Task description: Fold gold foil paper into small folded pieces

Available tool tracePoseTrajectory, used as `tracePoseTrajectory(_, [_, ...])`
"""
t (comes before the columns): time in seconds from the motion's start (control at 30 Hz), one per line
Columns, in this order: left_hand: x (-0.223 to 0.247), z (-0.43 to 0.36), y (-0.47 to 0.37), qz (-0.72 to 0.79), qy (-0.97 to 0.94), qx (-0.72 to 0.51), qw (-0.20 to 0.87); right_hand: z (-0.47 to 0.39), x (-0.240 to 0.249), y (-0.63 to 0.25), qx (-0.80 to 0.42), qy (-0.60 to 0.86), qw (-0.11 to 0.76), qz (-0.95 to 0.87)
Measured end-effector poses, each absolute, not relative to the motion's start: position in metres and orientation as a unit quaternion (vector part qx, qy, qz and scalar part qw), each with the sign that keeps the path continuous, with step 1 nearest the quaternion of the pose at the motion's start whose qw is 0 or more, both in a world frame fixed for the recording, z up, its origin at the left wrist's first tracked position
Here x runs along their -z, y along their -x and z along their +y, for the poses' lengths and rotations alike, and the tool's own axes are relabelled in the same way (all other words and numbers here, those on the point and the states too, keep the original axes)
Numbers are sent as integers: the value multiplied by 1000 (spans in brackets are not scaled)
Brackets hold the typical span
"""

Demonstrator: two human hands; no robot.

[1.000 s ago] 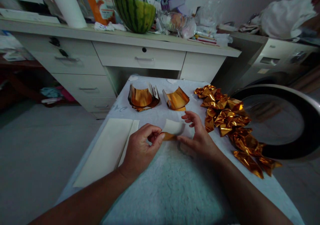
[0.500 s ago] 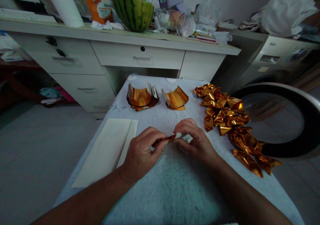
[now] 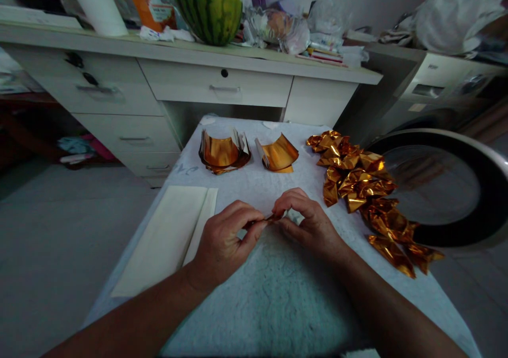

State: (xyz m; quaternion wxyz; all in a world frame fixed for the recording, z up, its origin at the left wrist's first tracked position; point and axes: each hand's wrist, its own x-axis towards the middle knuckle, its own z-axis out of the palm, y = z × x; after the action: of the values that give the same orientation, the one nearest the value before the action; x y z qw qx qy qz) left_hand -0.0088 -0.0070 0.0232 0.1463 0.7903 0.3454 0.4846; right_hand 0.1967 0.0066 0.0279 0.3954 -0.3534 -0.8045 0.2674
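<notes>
Between both hands is a small piece of gold foil paper [image 3: 271,218], mostly hidden by the fingers. My left hand [image 3: 230,233] pinches its left part between thumb and fingers. My right hand [image 3: 307,217] is closed on the other end, thumb below and fingers above. Beyond the hands lie a larger stack of curled gold foil sheets [image 3: 220,152] and a smaller stack of them [image 3: 280,154]. To the right, folded gold foil pieces [image 3: 353,175] lie in a long heap.
Flat cream paper [image 3: 166,236] lies left of my hands on the cloth-covered table [image 3: 254,305]. An open washing machine door [image 3: 436,183] borders the table's right side. Behind stands a white desk [image 3: 222,85] with a cut watermelon [image 3: 206,11] on top.
My right fingers have moved slightly left and closed in on the foil. The pale strip that showed by the right fingers no longer shows. The view has shifted a little.
</notes>
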Motion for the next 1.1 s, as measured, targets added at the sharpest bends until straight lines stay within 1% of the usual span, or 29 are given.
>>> tracePoseTrajectory(0.87, [-25, -7, 7, 376, -766, -490, 181, 6, -29, -195, -262, 372, 381, -804])
tracePoseTrajectory(1.1, [-25, -7, 8, 387, -764, -483, 184, 4, -25, -194, -288, 398, 388, -780])
